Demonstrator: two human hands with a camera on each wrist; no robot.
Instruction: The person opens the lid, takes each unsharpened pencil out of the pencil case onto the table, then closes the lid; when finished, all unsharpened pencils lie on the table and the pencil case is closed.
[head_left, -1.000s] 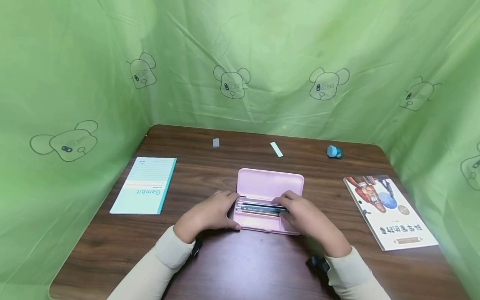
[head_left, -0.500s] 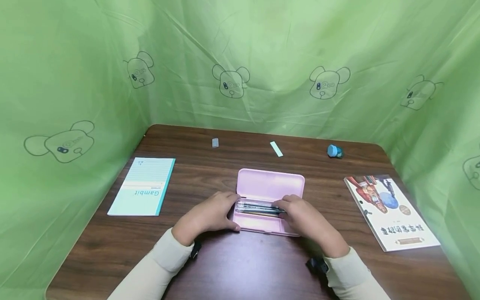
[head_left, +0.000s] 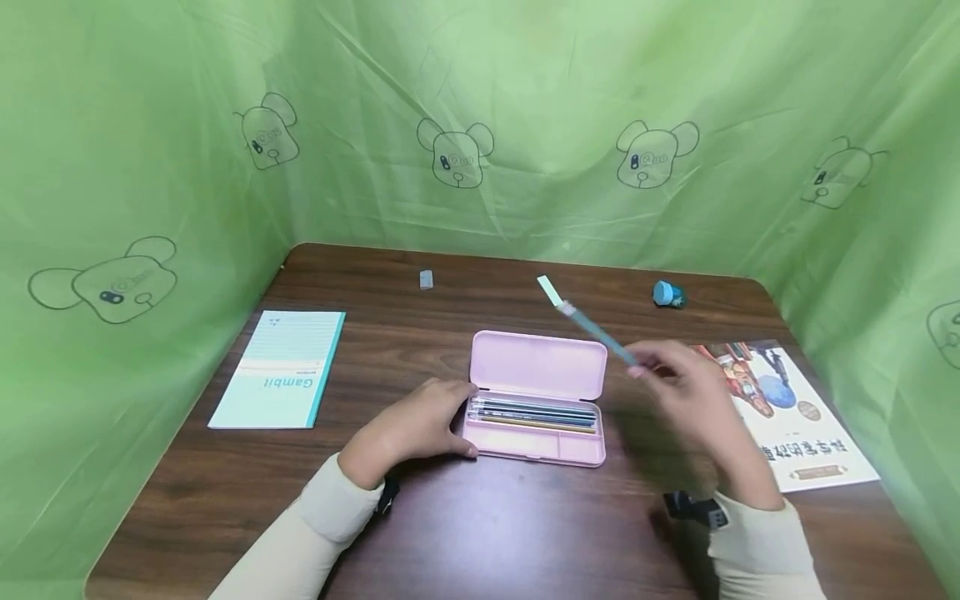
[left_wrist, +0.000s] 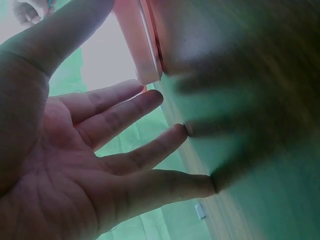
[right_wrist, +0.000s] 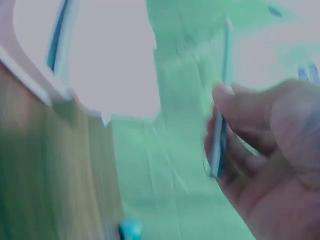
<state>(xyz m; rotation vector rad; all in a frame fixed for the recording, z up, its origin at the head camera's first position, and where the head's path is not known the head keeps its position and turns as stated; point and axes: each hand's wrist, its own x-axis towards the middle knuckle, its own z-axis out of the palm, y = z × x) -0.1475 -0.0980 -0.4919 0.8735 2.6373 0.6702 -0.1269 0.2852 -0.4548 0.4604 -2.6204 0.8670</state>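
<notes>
A pink pencil case (head_left: 538, 367) stands with its lid raised in the middle of the table; several pencils (head_left: 534, 414) lie in its rear compartment. My left hand (head_left: 420, 421) rests at the case's left end, thumb by the front corner and forefinger by the rear one. In the left wrist view its fingers (left_wrist: 150, 187) are spread and fairly straight, fingertips at the case and the tabletop. To the right of the case, my right hand (head_left: 686, 392) holds up a teal pencil (head_left: 597, 333), pinched near one end; its pale far end points toward the back left.
A Gambit notebook (head_left: 277, 367) lies at the left, and an illustrated book (head_left: 817, 446) at the right, partly behind my right hand. Along the back are a small eraser (head_left: 426, 279), a pale strip (head_left: 548, 290) and a blue-capped teal object (head_left: 667, 294). Green curtains enclose the table.
My right hand has left the case and moved right and up with a teal pencil, blurred by motion. My left hand stays at the case's left end.
</notes>
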